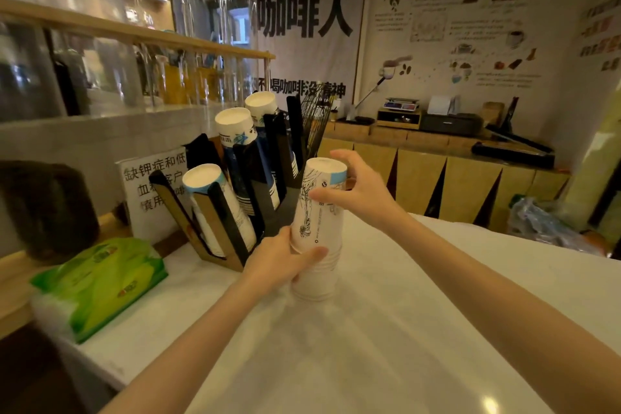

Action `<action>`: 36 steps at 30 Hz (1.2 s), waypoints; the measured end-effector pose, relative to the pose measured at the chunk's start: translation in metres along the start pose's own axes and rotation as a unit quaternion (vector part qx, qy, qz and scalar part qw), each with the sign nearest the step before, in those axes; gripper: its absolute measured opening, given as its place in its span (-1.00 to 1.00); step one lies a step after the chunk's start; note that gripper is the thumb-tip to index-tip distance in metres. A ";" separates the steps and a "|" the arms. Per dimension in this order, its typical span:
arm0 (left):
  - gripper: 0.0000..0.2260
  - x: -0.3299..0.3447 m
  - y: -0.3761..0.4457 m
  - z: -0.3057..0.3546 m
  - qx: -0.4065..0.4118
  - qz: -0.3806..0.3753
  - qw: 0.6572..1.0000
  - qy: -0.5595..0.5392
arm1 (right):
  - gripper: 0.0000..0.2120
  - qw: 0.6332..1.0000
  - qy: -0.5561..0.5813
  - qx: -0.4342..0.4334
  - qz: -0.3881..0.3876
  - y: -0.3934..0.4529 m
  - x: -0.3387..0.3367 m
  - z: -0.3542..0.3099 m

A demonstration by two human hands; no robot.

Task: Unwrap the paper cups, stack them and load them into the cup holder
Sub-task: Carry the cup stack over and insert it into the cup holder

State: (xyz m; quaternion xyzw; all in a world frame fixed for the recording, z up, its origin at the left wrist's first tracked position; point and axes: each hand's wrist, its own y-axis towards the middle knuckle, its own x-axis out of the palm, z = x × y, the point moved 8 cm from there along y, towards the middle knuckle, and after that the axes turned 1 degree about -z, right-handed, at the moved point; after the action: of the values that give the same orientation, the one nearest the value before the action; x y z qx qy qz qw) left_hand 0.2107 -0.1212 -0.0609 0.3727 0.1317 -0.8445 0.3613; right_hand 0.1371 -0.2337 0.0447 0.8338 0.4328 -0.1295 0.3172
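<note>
Gripping a tapered stack of paper cups (317,228), left hand (282,262) wraps low, right hand (353,188) pinches top.

The stack of paper cups (317,232) is pale cream-white with a thin dark line drawing down its side and a light blue band near the top. The cup holder (232,222) is black and tan; the cups in it (235,131) are white with blue print, some perhaps dark navy, though blur hides detail. The tissue pack (100,282) is bright green with a small orange-red label. The counter (369,346) is white.
</note>
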 end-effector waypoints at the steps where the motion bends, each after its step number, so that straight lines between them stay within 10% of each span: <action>1: -0.38 0.005 -0.001 -0.004 -0.004 -0.007 1.000 0.004 | -0.27 1.000 -0.006 0.001 -0.006 -0.002 0.005 0.004; 15: -0.18 0.019 -0.005 -0.027 -0.047 -0.030 0.998 0.033 | -0.16 0.978 0.071 0.160 -0.110 -0.021 0.036 0.053; 24: -0.25 0.030 -0.006 -0.025 0.011 -0.021 0.982 -0.187 | -0.46 0.907 0.195 0.308 -0.210 -0.060 0.071 0.102; 36: -0.40 -0.047 -0.022 0.019 0.101 0.097 0.965 -0.221 | -0.60 0.953 0.220 0.171 -0.119 -0.036 0.042 0.028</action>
State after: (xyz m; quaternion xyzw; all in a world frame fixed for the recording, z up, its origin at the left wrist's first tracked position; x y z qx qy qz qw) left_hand 0.2066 -0.0908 -0.0143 0.2224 -0.0746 -0.8758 0.4218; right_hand 0.1344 -0.2093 -0.0119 0.8257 0.5596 -0.0516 0.0492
